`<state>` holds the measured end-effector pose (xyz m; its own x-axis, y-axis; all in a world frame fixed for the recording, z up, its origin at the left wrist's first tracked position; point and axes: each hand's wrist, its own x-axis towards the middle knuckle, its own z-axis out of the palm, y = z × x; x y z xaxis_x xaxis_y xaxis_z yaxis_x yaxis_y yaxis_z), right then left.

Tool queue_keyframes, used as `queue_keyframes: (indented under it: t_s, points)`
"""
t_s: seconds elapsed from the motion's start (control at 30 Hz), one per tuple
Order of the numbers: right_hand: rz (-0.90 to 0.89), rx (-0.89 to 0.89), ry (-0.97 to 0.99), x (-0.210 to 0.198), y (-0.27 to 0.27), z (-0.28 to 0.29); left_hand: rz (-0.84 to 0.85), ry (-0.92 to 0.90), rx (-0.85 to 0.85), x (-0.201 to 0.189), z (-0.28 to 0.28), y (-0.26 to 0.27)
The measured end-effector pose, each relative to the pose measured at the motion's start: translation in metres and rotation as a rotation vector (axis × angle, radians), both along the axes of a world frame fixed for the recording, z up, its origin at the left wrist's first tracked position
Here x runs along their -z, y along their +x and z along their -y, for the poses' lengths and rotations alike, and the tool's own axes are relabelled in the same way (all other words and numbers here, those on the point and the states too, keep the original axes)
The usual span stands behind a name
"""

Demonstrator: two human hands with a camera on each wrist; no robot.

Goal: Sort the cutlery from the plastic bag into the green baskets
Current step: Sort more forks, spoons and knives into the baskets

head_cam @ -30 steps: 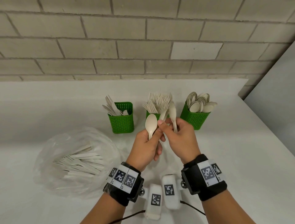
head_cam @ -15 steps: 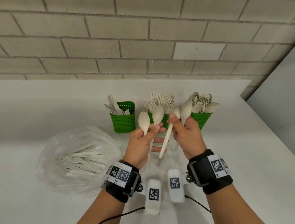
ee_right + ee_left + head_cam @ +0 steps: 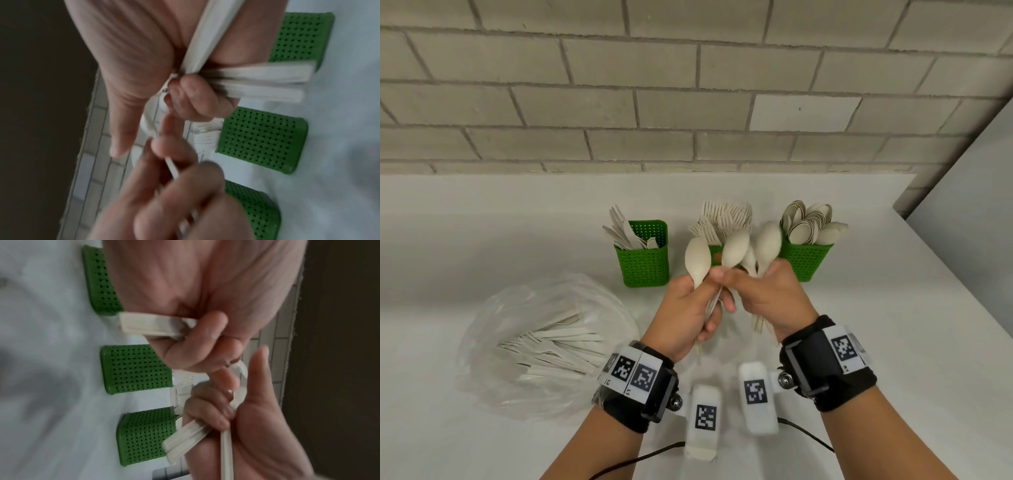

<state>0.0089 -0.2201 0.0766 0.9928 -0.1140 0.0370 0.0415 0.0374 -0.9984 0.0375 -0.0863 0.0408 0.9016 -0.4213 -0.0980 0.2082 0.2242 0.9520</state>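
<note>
Gathering spoons [image 3: 736, 246] above the worktop [image 3: 893, 342] | left hand [image 3: 685, 315] curled round spoon handles, right hand [image 3: 774, 298] gripping its own bunch | plastic bag [image 3: 544, 342] at 8 o'clock holds more cutlery | next, likely: carry bunch to spoon basket [image 3: 806, 262] at 1 o'clock, handles down

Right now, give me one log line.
left hand: grips spoons | right hand: grips spoons | target: spoon basket | bag: cutlery left
</note>
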Motion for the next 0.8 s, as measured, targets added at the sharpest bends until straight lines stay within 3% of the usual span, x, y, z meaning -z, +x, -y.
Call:
queue_keyframes:
  t_s: [0.1, 0.17, 0.23, 0.3, 0.4, 0.53, 0.63, 0.8]
  points:
    - [0.014, 0.036, -0.032, -0.001, 0.0, -0.004, 0.01, -0.007, 0.045, -0.001, 0.001, -0.002]
    - [0.009, 0.188, 0.036, 0.0, 0.006, 0.0, 0.025, 0.035, 0.057, 0.0, -0.002, -0.001]
    - [0.017, 0.351, 0.102, 0.001, 0.012, 0.01, 0.036, 0.1, -0.012, 0.006, -0.006, 0.002]
    - [0.031, 0.386, 0.176, 0.002, 0.014, 0.016, 0.058, 0.154, -0.1, 0.013, -0.009, 0.008]
    - [0.041, 0.288, -0.053, 0.004, 0.009, 0.016, 0.211, 0.216, -0.108, 0.008, -0.009, 0.01]
    - [0.065, -0.03, -0.423, 0.015, 0.004, 0.006, 0.371, 0.182, 0.008, 0.0, 0.004, 0.002]
    - [0.08, -0.065, -0.575, 0.029, 0.003, 0.0, 0.351, 0.221, 0.069, 0.004, 0.006, 0.0]
    - [0.02, -0.102, -0.616, 0.029, -0.002, -0.013, 0.217, 0.166, 0.209, -0.005, -0.003, 0.002]
